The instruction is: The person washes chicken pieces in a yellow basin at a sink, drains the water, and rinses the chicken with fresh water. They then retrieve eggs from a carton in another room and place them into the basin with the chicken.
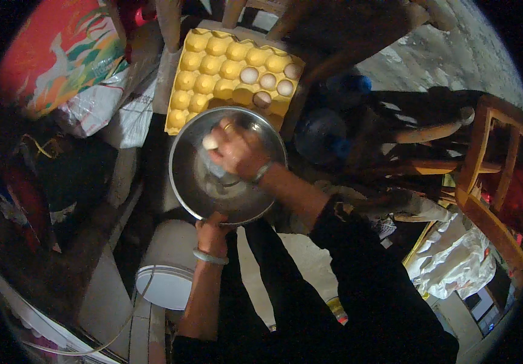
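A round stainless steel bowl [184, 200] stands before me, tilted slightly, with a pale wet patch at its bottom. My left hand [211, 234] grips the near rim, thumb over the edge. Inside the bowl, my right hand [241, 150] is closed around a pale rounded object [210, 142], egg-like at its visible end; fingers hide the rest. Something greyish and blurred [215, 167] shows just below that fist, and I cannot tell what it is. Beyond the bowl lies a yellow egg tray [204, 84], with several eggs [267, 81] grouped in its right part.
Left of my legs is a white bucket [166, 259]. Large plastic bottles [320, 136] lie in shadow to the right, near a wooden chair [475, 150]. A white plastic bag [461, 259] sits at lower right. At upper left is a colourful printed bag [75, 59].
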Available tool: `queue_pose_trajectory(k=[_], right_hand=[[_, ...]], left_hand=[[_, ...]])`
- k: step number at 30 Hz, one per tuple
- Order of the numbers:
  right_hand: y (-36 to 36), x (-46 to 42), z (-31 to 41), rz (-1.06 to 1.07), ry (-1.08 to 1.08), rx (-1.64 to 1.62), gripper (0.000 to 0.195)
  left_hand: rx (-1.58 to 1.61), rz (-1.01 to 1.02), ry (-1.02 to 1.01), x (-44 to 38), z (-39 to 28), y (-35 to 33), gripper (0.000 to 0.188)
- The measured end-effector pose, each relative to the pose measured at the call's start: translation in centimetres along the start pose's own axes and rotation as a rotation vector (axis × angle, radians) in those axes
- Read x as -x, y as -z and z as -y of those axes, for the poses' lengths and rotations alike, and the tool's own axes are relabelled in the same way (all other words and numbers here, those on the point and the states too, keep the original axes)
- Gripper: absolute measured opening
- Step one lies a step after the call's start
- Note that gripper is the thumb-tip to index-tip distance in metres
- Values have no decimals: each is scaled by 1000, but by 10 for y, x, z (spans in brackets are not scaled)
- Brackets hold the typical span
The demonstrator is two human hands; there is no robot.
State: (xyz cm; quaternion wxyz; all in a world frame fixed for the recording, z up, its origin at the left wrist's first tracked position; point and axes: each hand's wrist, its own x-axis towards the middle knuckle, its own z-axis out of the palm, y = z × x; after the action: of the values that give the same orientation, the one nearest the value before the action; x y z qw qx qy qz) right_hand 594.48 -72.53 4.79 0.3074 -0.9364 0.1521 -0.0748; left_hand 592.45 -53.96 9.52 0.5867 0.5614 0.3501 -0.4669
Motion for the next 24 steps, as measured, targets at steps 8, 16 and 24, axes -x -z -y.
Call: queue_pose_trajectory(k=[8, 16, 24], right_hand=[[-14, 7, -2, 98, -61, 170, 32], [57, -38, -74, 103, -365, 279, 31], [42, -51, -167, 100, -491, 523, 40]], left_hand=[[32, 20, 67, 6, 0, -3, 29], [45, 21, 49, 5, 3, 9, 33], [71, 38, 39, 0, 11, 19, 27]])
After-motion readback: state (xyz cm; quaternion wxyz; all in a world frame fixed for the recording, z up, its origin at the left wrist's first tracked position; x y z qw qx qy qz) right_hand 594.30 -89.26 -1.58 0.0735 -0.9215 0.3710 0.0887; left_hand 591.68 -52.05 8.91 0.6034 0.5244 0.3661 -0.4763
